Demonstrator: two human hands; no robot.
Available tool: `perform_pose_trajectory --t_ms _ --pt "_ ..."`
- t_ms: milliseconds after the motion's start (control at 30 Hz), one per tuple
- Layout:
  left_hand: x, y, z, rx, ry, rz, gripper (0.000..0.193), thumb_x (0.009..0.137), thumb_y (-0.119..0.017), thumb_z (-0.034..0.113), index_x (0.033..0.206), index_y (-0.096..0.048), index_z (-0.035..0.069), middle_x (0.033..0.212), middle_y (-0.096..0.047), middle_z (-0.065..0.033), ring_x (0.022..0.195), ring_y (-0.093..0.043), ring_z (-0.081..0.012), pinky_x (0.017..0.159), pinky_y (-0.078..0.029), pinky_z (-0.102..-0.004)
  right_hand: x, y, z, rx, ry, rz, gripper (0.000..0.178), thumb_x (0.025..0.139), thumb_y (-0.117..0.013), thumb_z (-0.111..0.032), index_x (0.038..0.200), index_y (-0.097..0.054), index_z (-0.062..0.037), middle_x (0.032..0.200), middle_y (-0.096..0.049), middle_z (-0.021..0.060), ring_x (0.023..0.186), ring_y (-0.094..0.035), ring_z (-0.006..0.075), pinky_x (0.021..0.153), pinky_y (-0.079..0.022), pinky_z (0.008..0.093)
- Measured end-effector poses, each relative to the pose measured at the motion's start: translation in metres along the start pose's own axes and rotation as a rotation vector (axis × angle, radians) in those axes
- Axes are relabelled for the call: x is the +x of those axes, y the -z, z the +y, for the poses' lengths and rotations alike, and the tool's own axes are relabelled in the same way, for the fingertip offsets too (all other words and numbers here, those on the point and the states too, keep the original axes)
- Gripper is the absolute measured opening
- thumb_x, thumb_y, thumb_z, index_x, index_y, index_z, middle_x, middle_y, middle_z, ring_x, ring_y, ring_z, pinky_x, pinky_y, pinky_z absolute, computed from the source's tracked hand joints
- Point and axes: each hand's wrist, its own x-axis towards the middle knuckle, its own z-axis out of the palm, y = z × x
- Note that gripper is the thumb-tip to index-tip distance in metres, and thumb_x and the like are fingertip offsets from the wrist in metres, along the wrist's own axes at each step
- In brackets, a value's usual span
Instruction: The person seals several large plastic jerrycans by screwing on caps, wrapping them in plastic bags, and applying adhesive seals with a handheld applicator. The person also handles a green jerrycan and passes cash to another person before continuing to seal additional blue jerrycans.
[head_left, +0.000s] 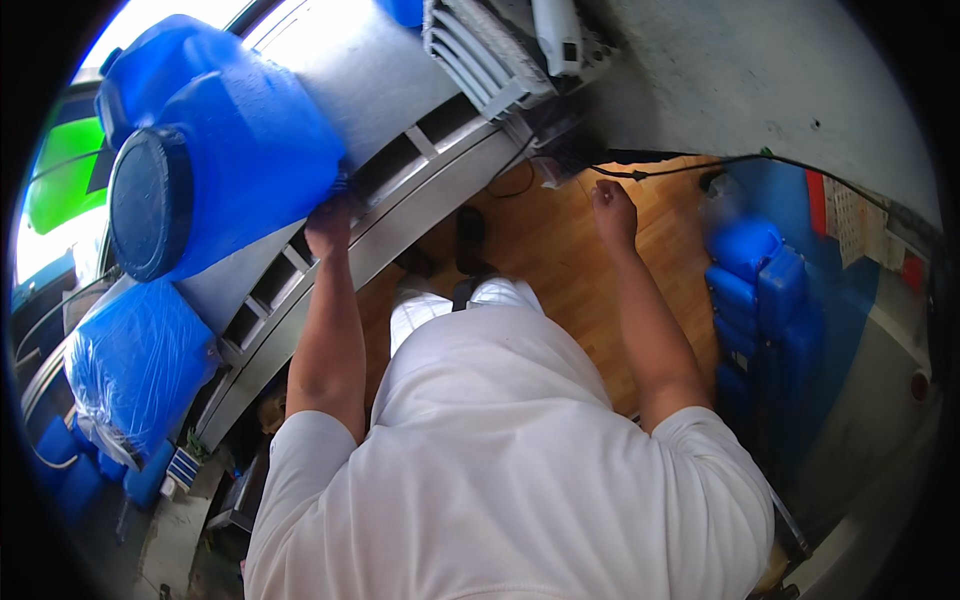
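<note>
Wood-look floor (560, 250) underneath, metal surface (330, 70) running roughly 9 to 12 o'clock. Closest in, the left hand (328, 228) is around 10, right by the bottom-right corner of a big blue jug (260, 130); those fingers are mostly hidden, so can't tell if they're gripping. Right hand (614, 212) is at 2, fingers curled in loosely. Jug itself is at 10 on the surface, dark round lid (150, 203) on its 8 o'clock side. Further out, a blue bundle (140, 360) in clear plastic sits between 8 and 9.

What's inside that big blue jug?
The blue jug shows only its outside, with a dark lid on it. Anything inside is covered, so I can't tell.
</note>
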Motion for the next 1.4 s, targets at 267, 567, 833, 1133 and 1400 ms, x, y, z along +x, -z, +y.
perform_pose_trajectory --t_ms 267,567,833,1133,1400 --pt "0.022 -0.034 -0.012 0.035 -0.090 -0.172 0.028 0.098 -0.052 0.044 0.108 -0.066 0.022 0.077 -0.071 -0.0119 0.077 -0.071 -0.0316 0.065 -0.056 -0.0445 0.059 0.000 0.006 0.010 0.370 0.008 0.026 0.083 -0.070 -0.014 0.107 -0.070 -0.0073 0.107 -0.069 0.0151 0.097 -0.067 0.0361 0.085 -0.054 0.0450" --pt "0.006 0.000 0.035 -0.569 0.332 -0.245 0.033 0.098 -0.053 0.040 0.086 -0.066 0.012 0.062 -0.064 0.0006 0.050 -0.060 -0.0111 0.049 -0.046 -0.0302 0.078 -0.006 -0.008 -0.299 0.902 0.026 0.017 0.082 -0.065 -0.010 0.098 -0.070 -0.0067 0.100 -0.067 0.0144 0.093 -0.064 0.0373 0.079 -0.050 0.0509" --pt "-0.006 0.001 0.043 -1.121 0.537 -0.330 0.011 0.096 -0.063 0.025 0.103 -0.061 0.016 0.081 -0.069 0.0014 0.061 -0.061 -0.0073 0.056 -0.051 -0.0267 0.082 -0.017 -0.002 -0.255 0.898 -0.031 0.009 0.084 -0.063 -0.012 0.089 -0.069 -0.0069 0.099 -0.067 0.0129 0.098 -0.062 0.0357 0.082 -0.047 0.0511" --pt "-0.008 -0.009 0.036 -1.260 0.491 -0.311 0.014 0.098 -0.061 0.017 0.112 -0.061 0.014 0.094 -0.071 0.0000 0.071 -0.063 -0.0086 0.066 -0.053 -0.0273 0.084 -0.012 -0.004 -0.250 0.946 0.007 0.015 0.080 -0.064 -0.005 0.094 -0.068 -0.0074 0.088 -0.067 0.0127 0.087 -0.062 0.0352 0.078 -0.047 0.0497" --pt "-0.004 -0.020 0.026 -1.406 0.361 -0.388 0.026 0.096 -0.057 0.007 0.122 -0.057 0.011 0.111 -0.066 -0.0046 0.075 -0.064 -0.0133 0.063 -0.054 -0.0290 0.082 -0.007 -0.001 -0.034 0.702 -0.205 0.010 0.080 -0.071 -0.007 0.090 -0.071 -0.0043 0.086 -0.069 0.0146 0.081 -0.067 0.0312 0.074 -0.053 0.0405"
